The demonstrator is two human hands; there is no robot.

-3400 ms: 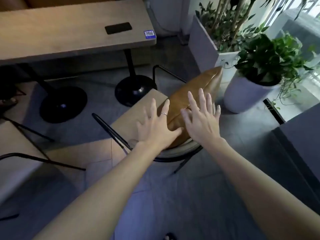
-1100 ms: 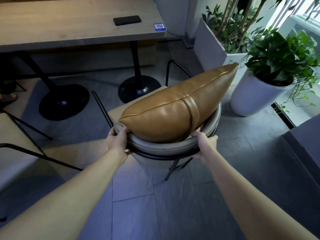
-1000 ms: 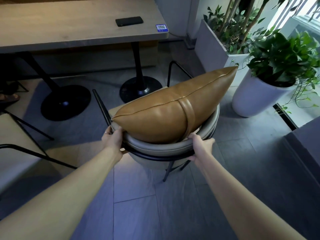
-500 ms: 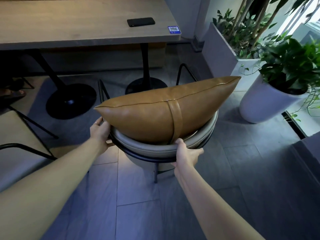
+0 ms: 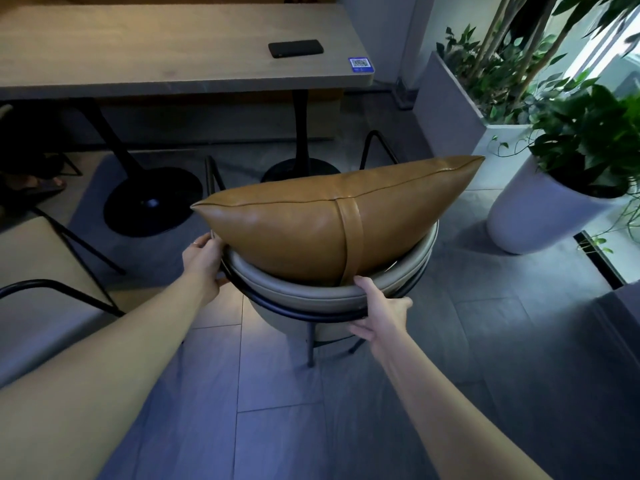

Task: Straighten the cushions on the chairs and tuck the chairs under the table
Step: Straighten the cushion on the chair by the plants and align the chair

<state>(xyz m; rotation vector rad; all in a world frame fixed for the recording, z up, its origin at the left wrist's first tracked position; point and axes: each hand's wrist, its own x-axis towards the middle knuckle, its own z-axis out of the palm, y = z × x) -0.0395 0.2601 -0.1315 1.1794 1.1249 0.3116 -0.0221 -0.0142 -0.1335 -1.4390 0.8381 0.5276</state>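
A tan leather cushion (image 5: pixel 311 230) with a strap stands on edge against the curved grey backrest of a chair (image 5: pixel 311 294) with a black metal frame. My left hand (image 5: pixel 202 259) grips the left end of the backrest rim. At the back of the rim, just right of the strap, my right hand (image 5: pixel 379 313) holds on. The chair faces the wooden table (image 5: pixel 156 53), with its seat hidden behind the cushion and its front legs near the table's round black bases.
A black phone (image 5: pixel 296 48) and a blue QR sticker (image 5: pixel 360 63) lie on the table. Another chair (image 5: pixel 38 271) stands at the left. A white round plant pot (image 5: pixel 540 216) and a grey rectangular planter (image 5: pixel 450 109) stand to the right.
My hands went from flat on the cushion to gripping the backrest. The chair has turned to face the table and moved nearer to it; my right hand has shifted along the rim toward its middle.
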